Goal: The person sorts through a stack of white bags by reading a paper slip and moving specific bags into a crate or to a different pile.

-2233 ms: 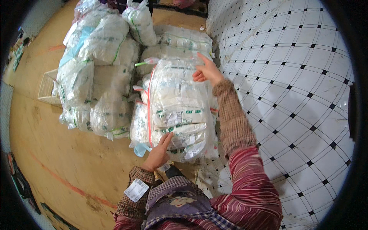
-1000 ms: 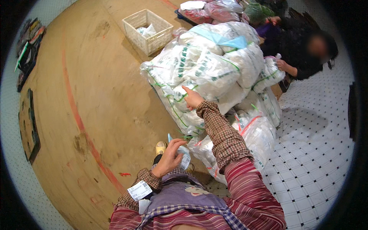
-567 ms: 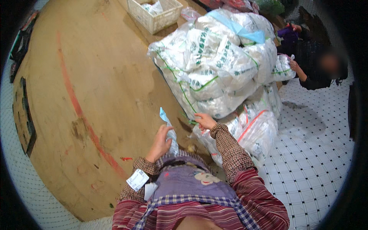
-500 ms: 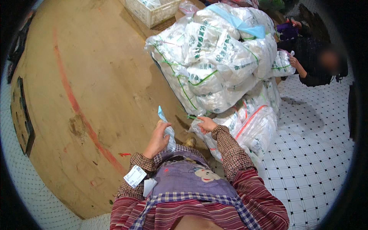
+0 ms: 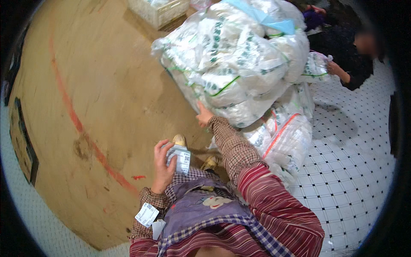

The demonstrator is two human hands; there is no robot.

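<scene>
At the far left of my head-camera feed, a curved red line (image 5: 68, 105) crosses the brown floor. Nearer the wearer, a white sticker (image 5: 147, 214) clings to the left sleeve. Up at the top edge I make out part of a pale plastic crate (image 5: 169, 17).

Just right of the sleeve sticker, the left hand (image 5: 162, 168) grasps a small stack of printed labels (image 5: 183, 161) between thumb and fingers, held low in front of the apron (image 5: 188, 201). Half a second ago I saw that stack bent and nearly edge-on; now its printed face is turned up, so I judge it could be read or peeled from here.

Next comes the right hand (image 5: 205, 116). It has moved from the sack's lower corner to farther up its near left edge, index finger extended and the others curled. I see nothing held, though I cannot tell whether the curled fingers pinch the film. The big clear sack (image 5: 233, 73) of white bundles fills the middle, a blue sheet (image 5: 274, 21) across its top. As I read it, one hand keeps the labels ready while the other attends to the sack.

Below right leans a red-trimmed bag (image 5: 282, 145); beyond, a co-worker's hand (image 5: 334, 68) grips a smaller tied bag (image 5: 316, 66).
</scene>
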